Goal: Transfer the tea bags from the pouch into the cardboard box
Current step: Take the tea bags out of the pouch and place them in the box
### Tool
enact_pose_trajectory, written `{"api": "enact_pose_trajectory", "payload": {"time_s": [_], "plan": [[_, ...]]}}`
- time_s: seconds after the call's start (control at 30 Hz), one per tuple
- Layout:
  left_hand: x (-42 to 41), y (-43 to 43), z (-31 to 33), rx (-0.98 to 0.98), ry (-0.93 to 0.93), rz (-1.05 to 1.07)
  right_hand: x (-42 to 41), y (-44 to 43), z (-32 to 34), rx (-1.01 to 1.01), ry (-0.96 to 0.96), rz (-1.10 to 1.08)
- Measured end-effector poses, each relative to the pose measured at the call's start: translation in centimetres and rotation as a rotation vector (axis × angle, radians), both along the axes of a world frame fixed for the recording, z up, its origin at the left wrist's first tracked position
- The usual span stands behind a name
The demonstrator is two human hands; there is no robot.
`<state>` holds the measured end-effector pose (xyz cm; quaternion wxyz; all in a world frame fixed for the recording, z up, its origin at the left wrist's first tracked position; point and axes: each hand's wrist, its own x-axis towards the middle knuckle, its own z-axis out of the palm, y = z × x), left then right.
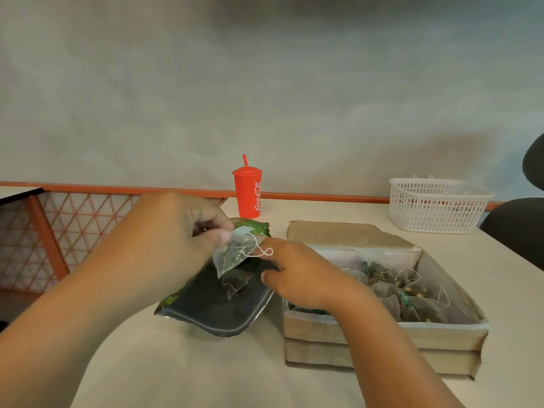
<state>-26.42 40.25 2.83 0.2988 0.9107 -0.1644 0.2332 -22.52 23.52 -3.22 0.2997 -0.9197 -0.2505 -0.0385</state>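
tea bag (235, 256) pinched in left hand (176, 228) grip, above pouch (212, 310)

A green foil pouch (212, 310) lies open near the table's (265, 378) left edge — a translucent mesh tea bag (232, 254) above its mouth. Rightward, a brown cardboard box (382, 337) holds more.

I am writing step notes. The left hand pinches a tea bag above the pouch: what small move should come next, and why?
Probably carry the tea bag rightward over the right hand, which holds the pouch's mouth, and drop it in the cardboard box. The left hand pinches it clear of the pouch, and the box lies open at the right, with other bags inside.
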Motion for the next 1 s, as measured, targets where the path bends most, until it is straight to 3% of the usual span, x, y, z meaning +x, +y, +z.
{"api": "enact_pose_trajectory", "payload": {"time_s": [0.13,0.27,0.37,0.43,0.47,0.57,0.73,0.83,1.0], "plan": [[0.0,0.4,-1.1,-0.12,0.04,-0.005,0.0,0.0,-0.1,-0.104,0.076,0.008],[0.3,0.3,-2.1,-0.226,0.067,-0.027,0.0,-0.8,0.4,-0.007,0.124,0.003],[0.6,0.0,-2.5,-0.282,0.042,-0.042,-0.4,-1.8,1.5,0.362,0.173,-0.023],[0.8,-0.5,-2.6,-0.302,0.027,-0.065,-1.2,-2.6,2.6,0.684,0.318,0.055],[0.8,-0.9,-2.6,-0.306,0.021,-0.084,-1.6,-3.0,2.9,0.754,0.341,0.106],[1.0,-2.1,-2.7,-0.358,0.004,-0.163,-2.3,-3.2,3.5,0.693,0.207,0.127],[1.4,-3.3,-3.3,-0.436,-0.006,-0.248,-2.1,-4.0,3.8,0.607,-0.034,-0.05],[1.8,-2.7,-4.2,-0.295,-0.018,-0.206,-2.4,-6.0,4.2,0.547,-0.104,-0.208],[3.3,-0.2,-6.9,0.2,-0.062,-0.161,-2.0,-10.1,3.6,0.357,-0.199,-0.5]]}}
